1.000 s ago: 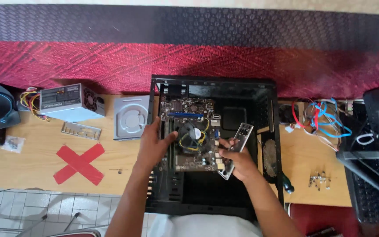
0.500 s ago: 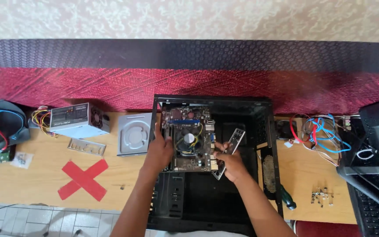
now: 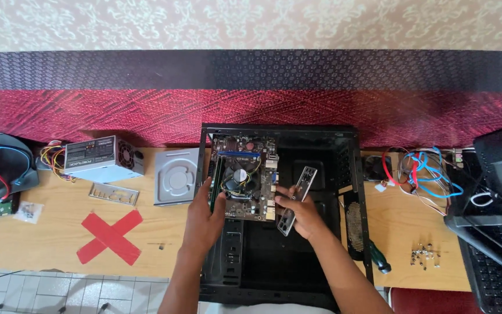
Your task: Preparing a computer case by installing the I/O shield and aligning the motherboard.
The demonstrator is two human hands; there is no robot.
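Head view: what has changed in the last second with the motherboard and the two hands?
Little has changed. The left hand still holds the motherboard's left edge over the open black case; the right hand keeps its grip on the silver I/O shield beside the board. The power supply, optical drive and red cross lie as before.

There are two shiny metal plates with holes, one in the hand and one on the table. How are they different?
The plate in the right hand, a silver I/O shield, is held up over the open black computer case, standing lengthwise and tilted. The other I/O shield lies flat on the wooden table, turned sideways, with no hand touching it. It sits above the red tape cross. Both are thin, silvery, rectangular plates with cut-out holes.
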